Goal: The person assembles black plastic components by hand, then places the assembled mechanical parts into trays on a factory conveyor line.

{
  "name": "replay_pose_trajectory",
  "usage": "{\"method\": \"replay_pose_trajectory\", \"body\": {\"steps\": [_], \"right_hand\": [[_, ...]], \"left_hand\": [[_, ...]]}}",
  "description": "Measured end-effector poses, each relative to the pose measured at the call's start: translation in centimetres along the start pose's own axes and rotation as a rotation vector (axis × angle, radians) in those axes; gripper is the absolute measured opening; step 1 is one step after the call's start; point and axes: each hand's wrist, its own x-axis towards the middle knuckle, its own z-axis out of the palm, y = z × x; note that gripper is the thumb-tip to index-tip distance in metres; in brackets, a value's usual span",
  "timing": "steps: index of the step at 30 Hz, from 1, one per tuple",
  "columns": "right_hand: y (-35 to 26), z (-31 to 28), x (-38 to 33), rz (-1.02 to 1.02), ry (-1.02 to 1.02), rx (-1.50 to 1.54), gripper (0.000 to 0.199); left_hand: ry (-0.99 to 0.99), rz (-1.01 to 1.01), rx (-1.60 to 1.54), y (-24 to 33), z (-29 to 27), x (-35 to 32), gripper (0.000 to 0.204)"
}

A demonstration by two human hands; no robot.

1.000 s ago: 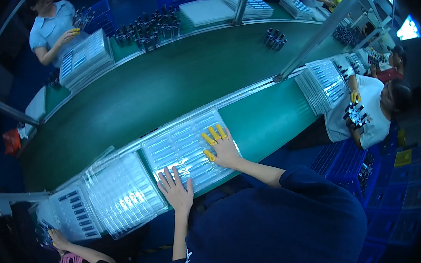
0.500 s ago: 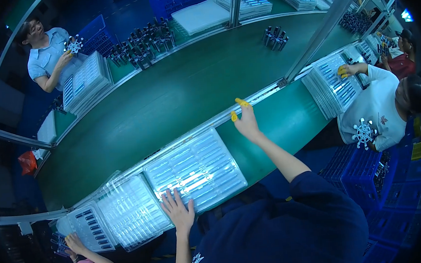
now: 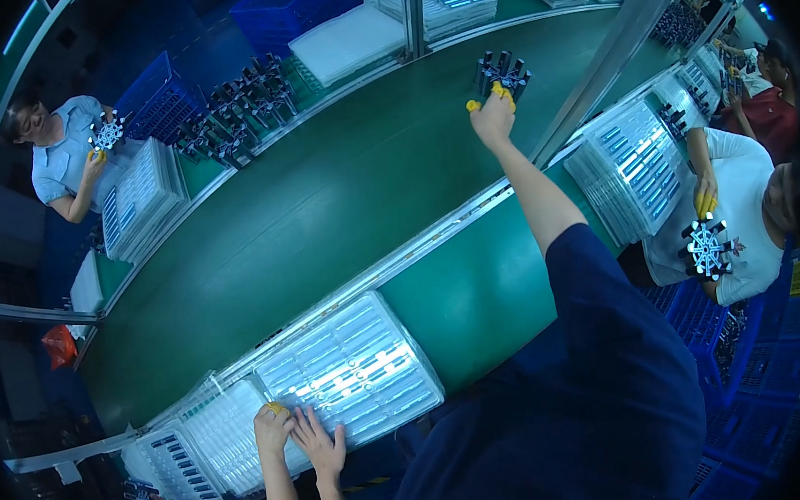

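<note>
My left hand (image 3: 321, 446) lies with fingers stretched on the near left corner of a clear plastic tray (image 3: 374, 332) with long moulded slots. Right beside it, a neighbour's hand (image 3: 271, 431) with a yellow finger cover is at the same corner and the tray stack next to it. Stretched far across the green belt, my right hand (image 3: 493, 116) wears yellow covers on its fingertips. Its thumb is apart from the fingers, which reach the near side of a round cluster of black upright pieces (image 3: 502, 71). Whether they touch it I cannot tell.
A metal rail (image 3: 472, 209) separates the near ledge from the green belt (image 3: 322, 218). A slanting metal post (image 3: 607, 69) stands right of my right arm. People work at tray stacks on the right (image 3: 625, 181) and far left (image 3: 147, 195). Blue crates (image 3: 692, 321) stand at right.
My right hand has moved forward and right across the belt to the black cluster. The clear tray and my left hand have shifted left and nearer in view. The neighbour's hand has come beside mine.
</note>
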Motion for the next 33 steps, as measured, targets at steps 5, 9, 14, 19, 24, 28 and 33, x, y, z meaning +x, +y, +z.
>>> {"method": "replay_pose_trajectory", "body": {"steps": [5,9,14,19,24,28,33], "right_hand": [[1.2,2.4,6.8,0.120,-0.037,-0.047,0.051],[0.6,7.7,10.0,-0.030,0.001,-0.077,0.045],[11.2,12.4,18.5,-0.056,-0.230,-0.200,0.053],[11.6,12.0,23.5,-0.168,-0.056,-0.252,0.054],[11.9,8.4,19.0,-0.223,-0.098,-0.252,0.044],[10.2,6.0,14.7,-0.391,0.028,-0.158,0.035],[6.9,2.9,9.6,-0.613,0.198,0.040,0.031]], "left_hand": [[-0.018,-0.043,0.018,0.1,1.0,-1.0,0.076],[-0.007,-0.143,-0.007,0.9,0.5,-4.3,0.075],[0.073,-0.188,0.073,2.3,-2.8,-6.6,0.062],[0.316,-0.223,0.144,3.2,-1.4,-6.2,0.057],[0.421,-0.239,0.184,4.4,-1.0,-8.5,0.056],[0.502,-0.222,0.184,4.5,-0.8,-8.7,0.053],[0.652,-0.156,0.234,4.5,0.7,-8.6,0.049]]}}
